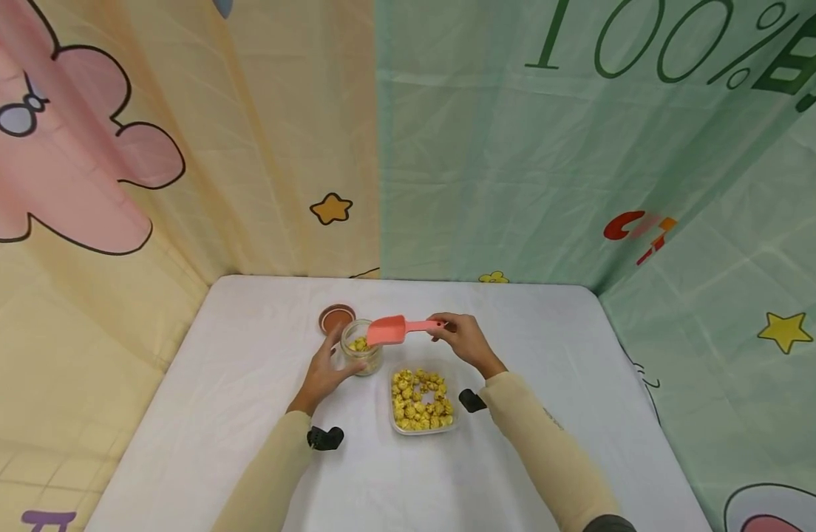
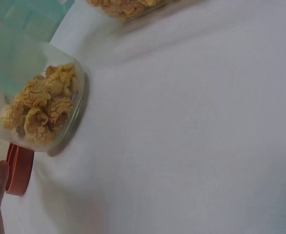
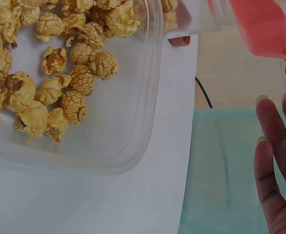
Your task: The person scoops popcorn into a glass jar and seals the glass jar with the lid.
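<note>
We find the right hand (image 1: 463, 341) pinching the light, stiff scoop (image 1: 396, 329) by its handle; the left hand (image 1: 326, 367) cups the breakable glass jar (image 1: 361, 356).

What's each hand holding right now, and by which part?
The right hand pinches the pink scoop by the end of its handle. The left hand cups the side of the glass jar.
</note>
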Demonstrator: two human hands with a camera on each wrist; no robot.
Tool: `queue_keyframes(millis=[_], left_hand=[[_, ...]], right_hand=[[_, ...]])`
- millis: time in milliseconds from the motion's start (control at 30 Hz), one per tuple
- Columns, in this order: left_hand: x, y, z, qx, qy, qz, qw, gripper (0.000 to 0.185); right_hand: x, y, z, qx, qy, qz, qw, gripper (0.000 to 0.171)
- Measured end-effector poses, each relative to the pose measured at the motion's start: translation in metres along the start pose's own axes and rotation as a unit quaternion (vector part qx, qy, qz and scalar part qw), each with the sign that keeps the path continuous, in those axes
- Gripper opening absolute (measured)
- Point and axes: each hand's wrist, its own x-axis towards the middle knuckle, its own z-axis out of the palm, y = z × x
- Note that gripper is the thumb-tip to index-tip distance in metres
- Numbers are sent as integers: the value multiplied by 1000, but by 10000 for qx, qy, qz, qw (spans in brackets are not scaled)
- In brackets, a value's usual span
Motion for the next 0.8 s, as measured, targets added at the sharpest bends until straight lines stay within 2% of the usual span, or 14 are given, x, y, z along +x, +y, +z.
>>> queue_keyframes(millis=[133, 200, 333, 433, 600, 800], left_hand=[[-10, -5, -2, -4, 112, 78, 9999, 100], [-16, -6, -2, -18, 166, 10, 9999, 100], [-27, -9, -4, 12, 178, -184, 9997, 99], [-36, -13, -6, 26, 165, -221, 9996, 98], [-49, -17, -6, 46, 234, -67, 9997, 96], [-64, -21, 1, -31, 291, 191, 9994, 87]], right_hand=[[-9, 9, 0, 255, 235, -159, 9993, 24], [-17, 2, -5, 335, 312, -204, 9987, 22], [-27, 8, -11, 391, 426, -171, 9982, 23], [-32, 24, -13, 376, 480, -126, 9981, 25], [-45, 33, -21, 373, 455, -109, 9982, 23], [-60, 39, -30, 219, 448, -35, 9987, 22]])
